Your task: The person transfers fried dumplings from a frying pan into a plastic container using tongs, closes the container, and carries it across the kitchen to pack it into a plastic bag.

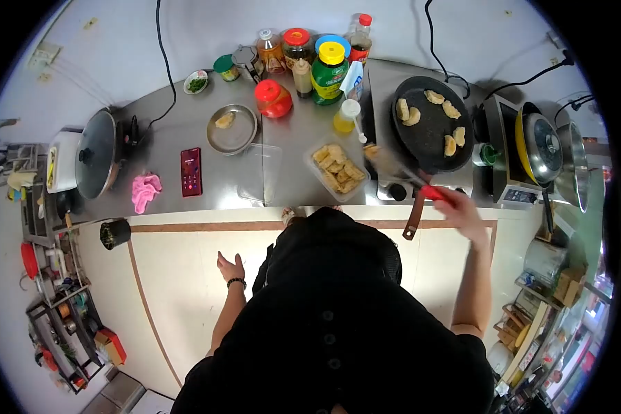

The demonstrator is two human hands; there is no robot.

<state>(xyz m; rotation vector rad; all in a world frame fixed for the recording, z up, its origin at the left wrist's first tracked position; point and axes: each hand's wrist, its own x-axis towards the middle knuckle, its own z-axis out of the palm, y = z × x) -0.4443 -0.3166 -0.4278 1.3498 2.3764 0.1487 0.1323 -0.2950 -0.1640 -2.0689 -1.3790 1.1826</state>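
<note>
My right hand (460, 219) is closed around the red handle of a metal spatula (393, 165), whose blade is blurred and carries a browned piece at its tip. The spatula is between a clear container (347, 193) of golden-brown pieces and a black frying pan (421, 141). Several dumplings (450, 109) lie apart in the pan, and its brown handle points toward me. My left hand (230, 268) is below the counter's front edge with its fingers apart, holding nothing. On a round metal plate (215, 138) lies a single dumpling (225, 121).
Bottles and jars (330, 72) line the counter's back. A phone (191, 171), a pink cloth (145, 192) and a lidded pan (96, 155) are at left. An oil jar (343, 121) stands beyond the container. Right of the pan is an appliance (507, 155).
</note>
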